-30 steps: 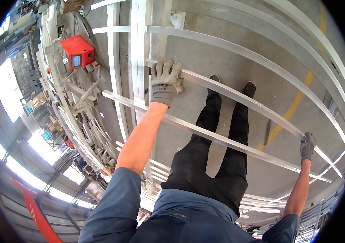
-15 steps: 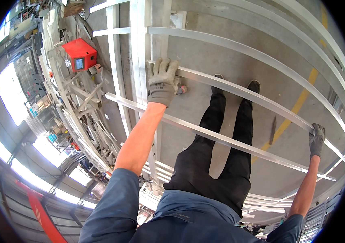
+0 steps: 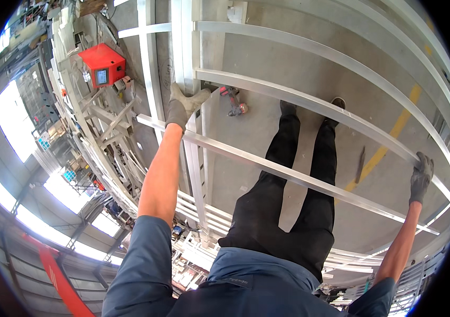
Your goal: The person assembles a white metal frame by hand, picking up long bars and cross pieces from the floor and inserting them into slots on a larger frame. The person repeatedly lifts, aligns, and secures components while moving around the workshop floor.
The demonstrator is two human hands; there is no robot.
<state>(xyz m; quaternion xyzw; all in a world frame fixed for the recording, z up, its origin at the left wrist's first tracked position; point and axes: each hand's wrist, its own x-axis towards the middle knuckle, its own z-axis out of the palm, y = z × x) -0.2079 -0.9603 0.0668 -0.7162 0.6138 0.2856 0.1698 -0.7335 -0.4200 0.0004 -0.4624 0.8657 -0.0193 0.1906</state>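
My left hand [image 3: 185, 104], in a grey work glove, rests against the long silver side rail [image 3: 185, 47]. Its thumb and fingers are spread wide, just below the left end of a metal crossbar [image 3: 288, 94]. That crossbar meets the rail and runs off to the right. Toward its far end, my gloved right hand [image 3: 421, 177] is closed around the bar. Closer to my body, a loose-looking metal bar [image 3: 299, 182] lies across the rails, its left end jutting past them, beneath my left wrist.
A red and black cordless power tool [image 3: 233, 101] lies on the concrete floor beyond the left hand. A red box with a small screen [image 3: 102, 66] stands at left beside piled metal offcuts [image 3: 111, 119]. More crossbars [image 3: 309, 45] span the frame farther out. A yellow line [image 3: 394, 134] marks the floor.
My left hand has let go of the crossbar's left end and moved left and down onto the side rail. The power tool has come into fuller view. My right hand stays on the crossbar.
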